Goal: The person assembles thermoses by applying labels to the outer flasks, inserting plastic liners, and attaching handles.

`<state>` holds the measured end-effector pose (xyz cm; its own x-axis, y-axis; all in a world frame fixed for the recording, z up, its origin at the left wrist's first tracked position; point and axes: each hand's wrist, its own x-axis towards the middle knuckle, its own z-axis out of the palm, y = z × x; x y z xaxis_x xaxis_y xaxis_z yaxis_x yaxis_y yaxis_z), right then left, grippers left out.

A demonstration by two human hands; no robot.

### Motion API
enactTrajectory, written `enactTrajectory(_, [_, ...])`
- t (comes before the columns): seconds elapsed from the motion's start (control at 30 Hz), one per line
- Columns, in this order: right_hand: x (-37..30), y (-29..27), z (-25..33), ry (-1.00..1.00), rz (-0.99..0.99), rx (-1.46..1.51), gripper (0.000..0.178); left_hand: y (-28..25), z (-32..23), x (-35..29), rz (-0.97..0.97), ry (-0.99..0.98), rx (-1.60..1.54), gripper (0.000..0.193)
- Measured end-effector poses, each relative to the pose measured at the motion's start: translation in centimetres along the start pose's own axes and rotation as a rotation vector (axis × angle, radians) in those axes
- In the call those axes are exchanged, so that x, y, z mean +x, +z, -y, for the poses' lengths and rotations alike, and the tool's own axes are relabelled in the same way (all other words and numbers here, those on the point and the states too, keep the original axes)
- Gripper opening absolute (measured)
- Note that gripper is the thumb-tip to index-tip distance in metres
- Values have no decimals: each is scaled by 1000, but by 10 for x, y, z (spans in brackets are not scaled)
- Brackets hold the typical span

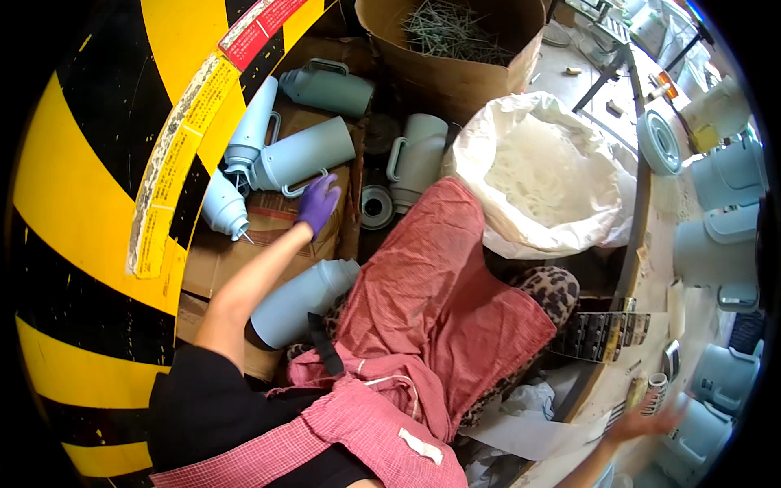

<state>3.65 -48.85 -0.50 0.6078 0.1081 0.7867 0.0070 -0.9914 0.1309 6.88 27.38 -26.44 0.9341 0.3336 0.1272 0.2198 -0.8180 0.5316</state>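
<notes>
My left hand [319, 203], in a purple glove, reaches out over a brown cardboard box. Its fingers are apart, with their tips at the handle of a pale blue jug body [307, 153] lying on its side. Bare and slightly blurred, my right hand [648, 421] is over the workbench at the lower right. Its fingers are spread beside a pale blue jug [698, 431] and a small coil-like piece [657, 381]; whether it touches either I cannot tell. Another blue jug body [303, 302] lies against my left leg.
More blue jug bodies [329, 88] lie around the cardboard [224, 264]. A carton of thin metal rods [455, 32] stands at the back, near a white sack [541, 175]. A striped yellow-black panel [89, 203] borders the left. Jugs line the bench [643, 325] at right.
</notes>
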Motion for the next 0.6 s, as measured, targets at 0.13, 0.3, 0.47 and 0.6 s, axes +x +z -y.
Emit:
enactTrajectory(0.13, [-9,12,165,-562,244,260,22,43,0,109,349,-3,683,54])
enactTrajectory(0.3, [3,7,246,-583,494,491,21,53,11,175,624,500,1165,47])
enactTrajectory(0.47, [16,-1,288,-355,471,651,31,-15,-40,112,-247,21,-59,23])
enactTrajectory(0.6, [56,45,387,-478,445,732,50,-110,-168,37,-126,809,339,8])
